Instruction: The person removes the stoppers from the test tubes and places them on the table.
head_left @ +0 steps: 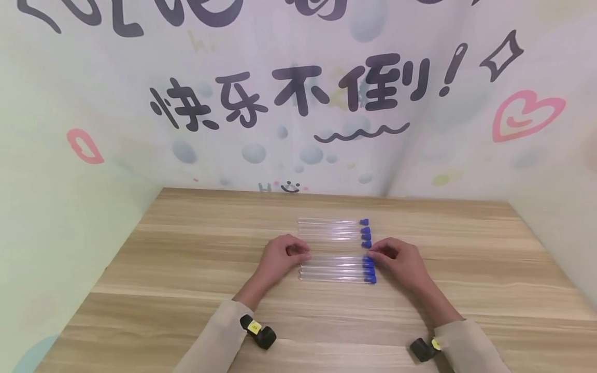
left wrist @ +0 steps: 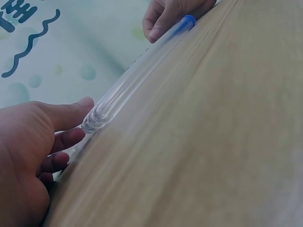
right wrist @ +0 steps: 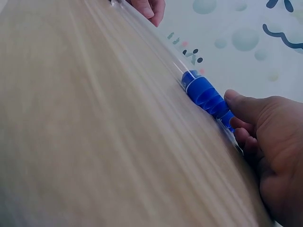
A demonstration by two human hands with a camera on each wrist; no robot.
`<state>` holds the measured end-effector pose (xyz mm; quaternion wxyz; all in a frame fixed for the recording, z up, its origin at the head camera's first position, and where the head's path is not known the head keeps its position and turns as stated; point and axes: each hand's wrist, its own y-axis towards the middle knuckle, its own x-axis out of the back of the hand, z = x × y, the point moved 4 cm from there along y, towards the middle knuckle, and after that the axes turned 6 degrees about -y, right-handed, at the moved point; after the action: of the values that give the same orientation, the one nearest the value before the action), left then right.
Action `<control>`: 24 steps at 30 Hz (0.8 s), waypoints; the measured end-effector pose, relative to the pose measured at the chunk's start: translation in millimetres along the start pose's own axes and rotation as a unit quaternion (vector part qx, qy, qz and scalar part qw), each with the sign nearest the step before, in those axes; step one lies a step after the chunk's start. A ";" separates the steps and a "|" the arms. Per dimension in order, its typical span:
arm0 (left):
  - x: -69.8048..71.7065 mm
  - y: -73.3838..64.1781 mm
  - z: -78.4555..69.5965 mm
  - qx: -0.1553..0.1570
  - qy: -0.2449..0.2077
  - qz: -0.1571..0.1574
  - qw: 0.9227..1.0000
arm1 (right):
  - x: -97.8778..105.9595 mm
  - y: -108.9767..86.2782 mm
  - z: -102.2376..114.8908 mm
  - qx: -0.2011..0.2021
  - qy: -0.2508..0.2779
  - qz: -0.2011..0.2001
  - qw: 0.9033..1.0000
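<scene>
Several clear test tubes with blue caps lie side by side on the wooden table in two groups. The farther group (head_left: pixel 328 229) is slightly spread, its caps to the right. In the nearer group (head_left: pixel 333 272) the tubes lie close together. My left hand (head_left: pixel 282 257) pinches the clear end of the farthest test tube of the nearer group; in the left wrist view the thumb and index finger are at the tube ends (left wrist: pixel 97 118). My right hand (head_left: pixel 402 260) pinches that tube's blue cap, beside the other blue caps (right wrist: pixel 206 97) in the right wrist view.
The wooden table (head_left: pixel 186 290) extends on both sides of the tubes. Behind it hangs a pale printed cloth (head_left: pixel 289 145) with dark writing. A black wrist camera sits on each sleeve.
</scene>
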<state>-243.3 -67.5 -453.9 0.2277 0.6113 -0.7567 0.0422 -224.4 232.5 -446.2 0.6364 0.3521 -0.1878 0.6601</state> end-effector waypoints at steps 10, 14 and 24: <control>-0.8 0.6 -3.6 0.005 0.018 0.007 1.000 | 0.8 0.2 -0.6 -0.002 -0.007 0.001 1.000; -0.9 0.0 -5.8 0.001 0.033 0.009 0.999 | 0.3 0.2 -0.8 0.006 -0.016 0.001 1.000; -1.0 0.5 -6.2 0.001 0.030 0.005 1.000 | -0.6 0.9 -0.4 0.025 -0.024 0.001 0.999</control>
<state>-241.8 -64.3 -448.6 0.2501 0.6063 -0.7523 0.0623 -225.4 232.2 -446.7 0.6222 0.3841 -0.1867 0.6561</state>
